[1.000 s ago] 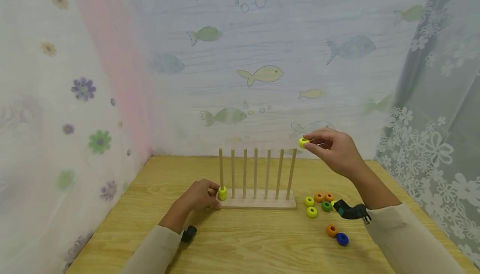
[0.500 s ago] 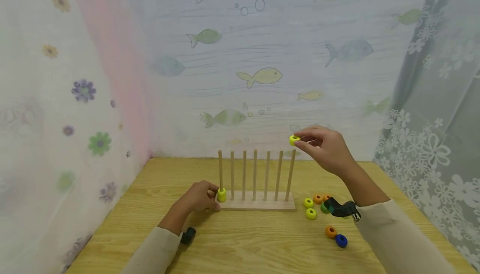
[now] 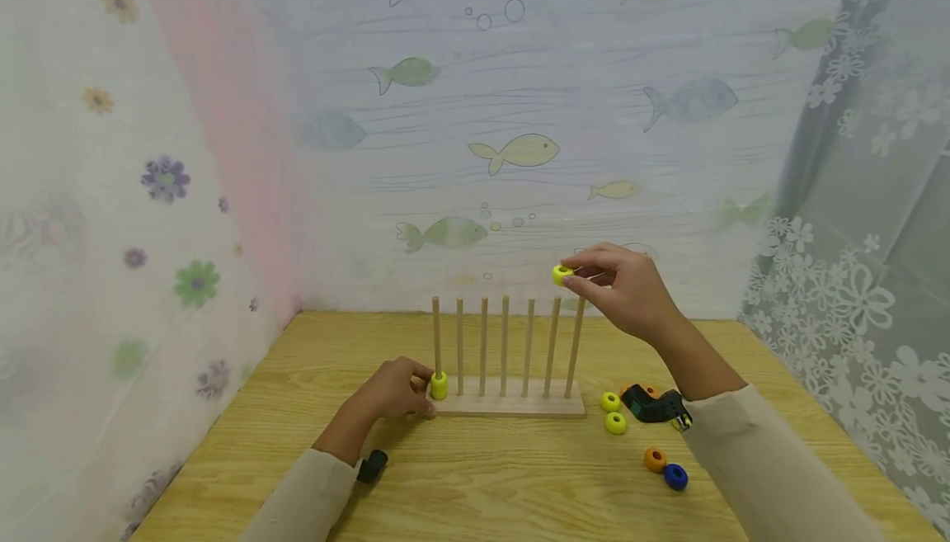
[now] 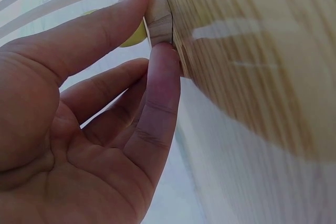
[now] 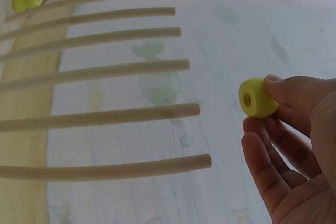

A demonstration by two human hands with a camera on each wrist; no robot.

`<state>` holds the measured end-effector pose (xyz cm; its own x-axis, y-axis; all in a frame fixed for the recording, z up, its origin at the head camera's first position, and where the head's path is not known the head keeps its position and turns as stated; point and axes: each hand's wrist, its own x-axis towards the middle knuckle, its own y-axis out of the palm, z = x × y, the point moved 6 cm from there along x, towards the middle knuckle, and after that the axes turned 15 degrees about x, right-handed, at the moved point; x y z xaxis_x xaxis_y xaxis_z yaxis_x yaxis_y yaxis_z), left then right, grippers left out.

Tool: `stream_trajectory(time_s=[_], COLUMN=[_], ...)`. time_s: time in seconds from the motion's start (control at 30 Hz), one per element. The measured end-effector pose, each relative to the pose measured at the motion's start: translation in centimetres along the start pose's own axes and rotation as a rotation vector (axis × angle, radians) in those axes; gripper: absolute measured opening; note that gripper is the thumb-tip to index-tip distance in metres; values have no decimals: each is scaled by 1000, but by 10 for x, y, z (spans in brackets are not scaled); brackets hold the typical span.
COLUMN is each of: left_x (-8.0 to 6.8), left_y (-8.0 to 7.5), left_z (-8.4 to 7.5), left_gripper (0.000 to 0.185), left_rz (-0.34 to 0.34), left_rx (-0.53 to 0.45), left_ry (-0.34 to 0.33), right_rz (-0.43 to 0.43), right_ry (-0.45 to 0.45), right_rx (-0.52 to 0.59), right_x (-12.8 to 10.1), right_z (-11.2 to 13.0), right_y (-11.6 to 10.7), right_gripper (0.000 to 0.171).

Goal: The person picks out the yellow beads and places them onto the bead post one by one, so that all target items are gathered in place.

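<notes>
A wooden stand with several upright pegs [image 3: 508, 406] is on the table, and yellow beads [image 3: 439, 387] are stacked at the foot of its leftmost peg. My left hand [image 3: 397, 389] holds the stand's left end; in the left wrist view the thumb [image 4: 105, 27] lies on the base and a fingertip presses its end face. Between thumb and fingers, my right hand [image 3: 623, 290] pinches a yellow bead [image 3: 562, 275] above the two rightmost pegs. The right wrist view shows this bead [image 5: 257, 98] apart from the peg tips, its hole facing them.
Right of the stand lie two loose yellow beads [image 3: 613, 412], with an orange bead [image 3: 656, 459] and a blue bead [image 3: 675, 477] nearer the front. More beads are partly hidden behind the right wrist's black camera mount [image 3: 653, 404]. A fish-patterned curtain [image 3: 512, 146] hangs behind the table.
My right hand has moved left with the yellow bead, from beyond the rightmost peg to above the peg row. The left hand has stayed at the stand's left end.
</notes>
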<state>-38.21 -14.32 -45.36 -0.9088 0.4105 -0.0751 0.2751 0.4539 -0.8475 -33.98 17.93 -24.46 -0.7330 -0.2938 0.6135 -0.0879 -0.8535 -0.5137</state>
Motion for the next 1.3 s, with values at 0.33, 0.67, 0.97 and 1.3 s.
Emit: stream_trajectory(time_s=[0.33, 0.67, 0.97, 1.3], left_x=[1, 0, 0, 0], left_y=[0, 1, 1, 0], left_z=[0, -1, 0, -1], left_gripper=[69, 69, 70, 68], left_rz=[-1, 10, 8, 6], left_rx=[24, 15, 11, 36], left_ry=[-18, -36, -40, -32], right_rz=[32, 75, 99, 127], right_ry=[6, 0, -22, 1], right_rx=[25, 56, 75, 117], right_x=[10, 17, 22, 28], right_z=[5, 7, 12, 14], right_y=[19, 41, 55, 71], right_gripper=[26, 26, 25, 24])
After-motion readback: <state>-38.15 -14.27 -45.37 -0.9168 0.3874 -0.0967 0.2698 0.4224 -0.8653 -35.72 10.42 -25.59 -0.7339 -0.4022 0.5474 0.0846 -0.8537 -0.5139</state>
